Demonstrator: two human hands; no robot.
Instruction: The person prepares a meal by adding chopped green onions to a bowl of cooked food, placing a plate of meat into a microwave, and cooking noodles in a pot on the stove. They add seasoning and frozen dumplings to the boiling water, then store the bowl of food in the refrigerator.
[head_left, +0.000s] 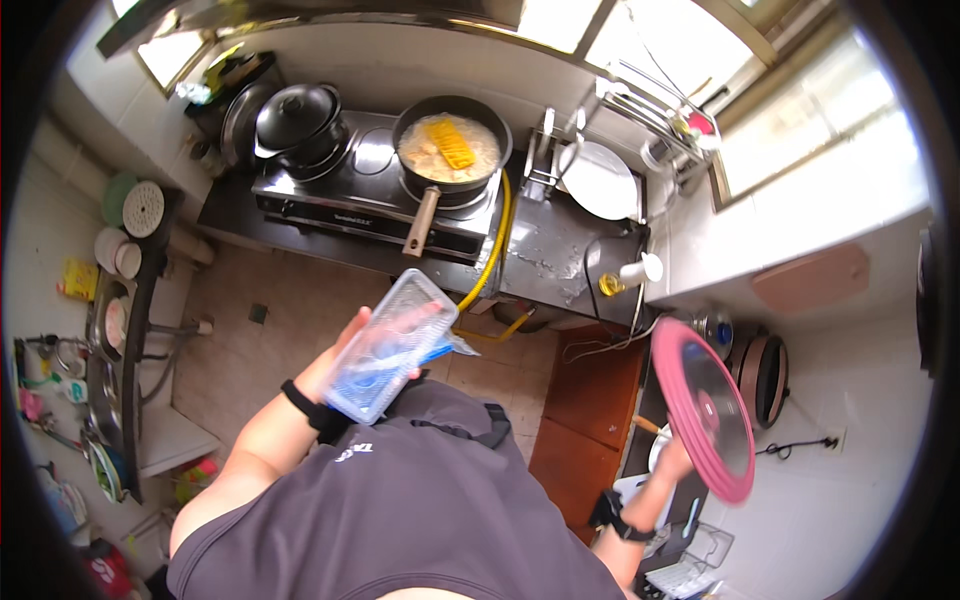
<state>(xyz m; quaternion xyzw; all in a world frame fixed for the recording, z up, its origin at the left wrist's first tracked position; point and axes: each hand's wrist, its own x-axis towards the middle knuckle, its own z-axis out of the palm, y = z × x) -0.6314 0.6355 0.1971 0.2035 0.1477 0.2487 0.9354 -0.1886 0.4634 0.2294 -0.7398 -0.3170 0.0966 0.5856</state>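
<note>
My left hand (351, 346) holds a clear plastic tray (397, 337) with some blue plastic wrapping (439, 349) against it, in front of my body. Out to the right, my right hand (675, 459) grips a pan lid (705, 411) with a pink rim and a dark see-through middle, tilted on edge and slightly blurred. On the right burner of the gas stove (367, 217) stands a frying pan (454, 105), its handle towards me. Inside it, a ridged yellow block (450, 144) lies on pale, bubbling food. A black lidded pot (298, 120) sits on the left burner.
A yellow gas hose (498, 251) runs down beside the stove. Right of it are a white plate (600, 180) in a metal rack and a small bottle (611, 283) lying near cables. A sink (112, 330) is at the far left. Red-brown cabinet doors (574, 427) stand at the lower right.
</note>
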